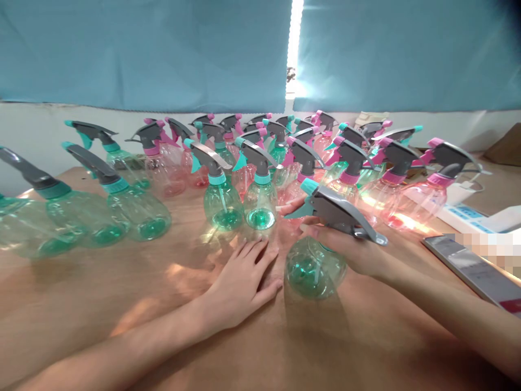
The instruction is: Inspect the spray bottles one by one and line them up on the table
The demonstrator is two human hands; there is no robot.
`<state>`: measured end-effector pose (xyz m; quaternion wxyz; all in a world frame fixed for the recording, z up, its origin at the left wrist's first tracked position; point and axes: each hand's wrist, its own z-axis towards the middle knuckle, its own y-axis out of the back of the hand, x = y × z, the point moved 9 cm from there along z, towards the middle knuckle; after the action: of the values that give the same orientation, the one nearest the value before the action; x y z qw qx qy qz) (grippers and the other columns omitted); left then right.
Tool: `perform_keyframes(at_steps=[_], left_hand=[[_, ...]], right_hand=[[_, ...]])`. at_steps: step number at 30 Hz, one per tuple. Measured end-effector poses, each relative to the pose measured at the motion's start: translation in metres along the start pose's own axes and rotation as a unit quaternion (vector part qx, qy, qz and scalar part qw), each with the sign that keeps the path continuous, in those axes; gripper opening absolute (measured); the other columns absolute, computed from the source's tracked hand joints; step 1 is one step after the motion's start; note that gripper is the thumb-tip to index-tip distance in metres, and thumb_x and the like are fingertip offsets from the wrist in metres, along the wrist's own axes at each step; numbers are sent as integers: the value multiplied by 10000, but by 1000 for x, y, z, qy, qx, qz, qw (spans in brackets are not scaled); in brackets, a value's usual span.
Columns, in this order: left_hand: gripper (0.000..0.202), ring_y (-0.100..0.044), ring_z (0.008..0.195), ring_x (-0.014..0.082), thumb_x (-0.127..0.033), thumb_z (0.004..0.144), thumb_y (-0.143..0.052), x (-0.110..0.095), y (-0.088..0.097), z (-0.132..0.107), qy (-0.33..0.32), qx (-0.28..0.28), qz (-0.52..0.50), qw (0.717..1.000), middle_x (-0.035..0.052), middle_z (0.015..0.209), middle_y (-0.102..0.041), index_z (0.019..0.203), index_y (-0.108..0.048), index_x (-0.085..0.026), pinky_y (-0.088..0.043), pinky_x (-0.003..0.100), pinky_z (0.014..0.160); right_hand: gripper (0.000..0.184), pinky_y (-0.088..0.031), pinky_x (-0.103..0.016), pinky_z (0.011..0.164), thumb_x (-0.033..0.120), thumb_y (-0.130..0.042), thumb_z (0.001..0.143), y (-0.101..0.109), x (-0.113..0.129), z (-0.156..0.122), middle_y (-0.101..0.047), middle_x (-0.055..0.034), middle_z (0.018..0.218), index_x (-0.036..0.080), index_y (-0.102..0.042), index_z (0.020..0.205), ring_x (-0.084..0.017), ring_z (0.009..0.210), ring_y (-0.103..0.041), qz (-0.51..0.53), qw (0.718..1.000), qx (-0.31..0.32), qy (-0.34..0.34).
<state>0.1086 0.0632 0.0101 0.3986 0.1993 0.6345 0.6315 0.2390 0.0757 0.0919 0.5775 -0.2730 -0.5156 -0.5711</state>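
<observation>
Hands (pixel 240 285) at green bottles (pixel 311 271), tubes (pixel 223 197) inside

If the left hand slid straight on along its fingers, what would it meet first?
Probably the green spray bottle standing just ahead of the left hand, the right one of a side-by-side green pair; the gap is hard to judge from this view.

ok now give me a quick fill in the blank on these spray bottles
The right hand holds a bottle tinted ____.
The left hand lies on the table, holding ____.
The phone is nearer the ____ hand.
Nozzles come in turquoise and ____.

Missing words: green; nothing; right; pink.
</observation>
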Motion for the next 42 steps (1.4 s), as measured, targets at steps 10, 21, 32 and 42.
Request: perform_keyframes(at_steps=[10, 21, 32, 42], left_hand=[[496, -364, 1354, 347, -416, 971, -501, -1, 0, 0, -1, 11, 7, 1000, 144, 1445, -453, 1402, -451, -174, -292, 531, 1102], [521, -351, 1365, 336, -415, 972, -500, 0, -1, 0, 4, 16, 6, 1000, 138, 1464, -433, 1428, -415, -179, -288, 527, 1109], [514, -366, 1356, 342, -417, 973, -502, 0, -2, 0, 1, 15, 16, 1000, 143, 1474, -428, 1421, -431, -174, -278, 548, 1111], [511, -370, 1354, 340, -430, 969, -508, 0, -2, 0, 10, 18, 24, 1000, 150, 1478, -425, 1401, -454, -163, -279, 541, 1113]], right_hand=[[263, -453, -295, 622, 209, -565, 873, -1, -3, -1, -619, 15, 750, 292, -656, 1105, -138, 616, -521, 13, 1000, 2, -13], [247, -495, -280, 684, 211, -600, 871, 2, -3, -2, -625, 15, 746, 279, -652, 1102, -163, 776, -615, 27, 1000, -13, -1], [138, -471, -279, 609, 365, -591, 904, 7, -10, -4, -659, 5, 785, 248, -653, 944, -155, 691, -619, -33, 999, -16, -15], [159, -408, -274, 574, 371, -561, 910, 10, -9, -4, -546, 27, 707, 235, -581, 829, -135, 623, -517, -23, 1000, -19, -3]])
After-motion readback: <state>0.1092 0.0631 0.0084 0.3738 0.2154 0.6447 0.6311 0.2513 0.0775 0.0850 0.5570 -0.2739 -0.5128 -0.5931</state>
